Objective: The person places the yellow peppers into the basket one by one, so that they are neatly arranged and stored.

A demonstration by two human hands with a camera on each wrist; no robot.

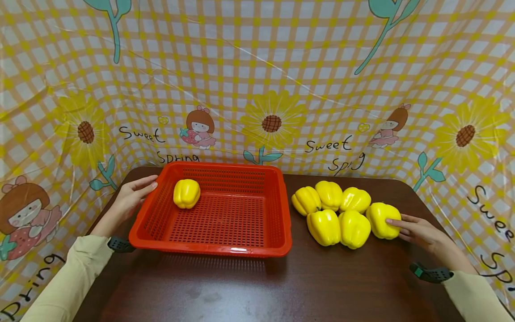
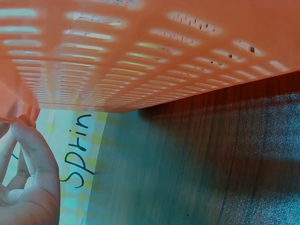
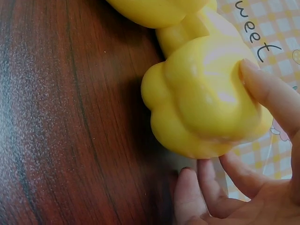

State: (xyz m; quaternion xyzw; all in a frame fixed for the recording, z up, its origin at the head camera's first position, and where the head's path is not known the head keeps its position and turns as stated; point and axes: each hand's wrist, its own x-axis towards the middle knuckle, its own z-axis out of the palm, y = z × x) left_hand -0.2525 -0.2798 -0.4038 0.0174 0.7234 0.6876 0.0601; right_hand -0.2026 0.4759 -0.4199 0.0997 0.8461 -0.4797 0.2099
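I am sitting at a dark brown wooden table [image 1: 330, 286] that is walled on three sides by a yellow checked cloth [image 1: 257, 67] printed with sunflowers, cartoon girls and the words "Sweet Spring".

My left hand [image 1: 130, 199] is lying at the left end of a red plastic basket [image 1: 257, 248], its fingers stretched out nearly straight, relaxed, with the tips touching the basket's upper left rim. It is not gripping anything. In the left wrist view the basket's slotted wall is filling the top of the frame, and my fingers [image 2: 33, 145] are showing loosely bent beside it.

One yellow pepper [image 1: 187, 193] is lying inside the basket, in its back left part, near my left fingertips but apart from them.

My right hand [image 1: 418, 230] is reaching to a cluster of six more yellow peppers lying on the table just to the right of the basket. It is touching the pepper at the right end of the cluster [image 1: 382, 220]. In the right wrist view my thumb tip [image 3: 262, 89] is pressing on the top of that pepper and my other fingers are curling up beneath its far side, so the hand is closing round it in a light grip. The pepper is sitting on the table, touching its neighbour.

Both my forearms are wearing pale beige sleeves [image 1: 76, 273], and a black strap [image 1: 428, 273] is showing at each wrist.
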